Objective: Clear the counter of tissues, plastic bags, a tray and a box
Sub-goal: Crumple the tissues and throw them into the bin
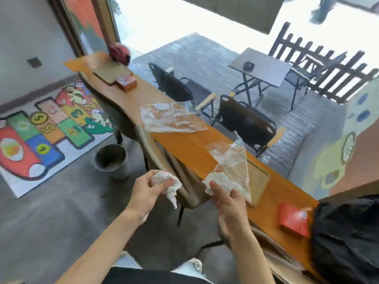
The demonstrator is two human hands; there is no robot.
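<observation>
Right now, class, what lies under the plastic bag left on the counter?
The bag lies flat on the orange counter, whose wood shows through it. Orange-brown smears blur parts, so anything small there cannot be seen.

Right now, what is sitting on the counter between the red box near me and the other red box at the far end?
In the head view, a clear plastic bag lies on the wooden counter between the near red box and the far red box.

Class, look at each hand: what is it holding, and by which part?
The left hand grips a crumpled tissue around its middle. The right hand pinches a tissue and a clear plastic bag at the bag's lower end.
</observation>
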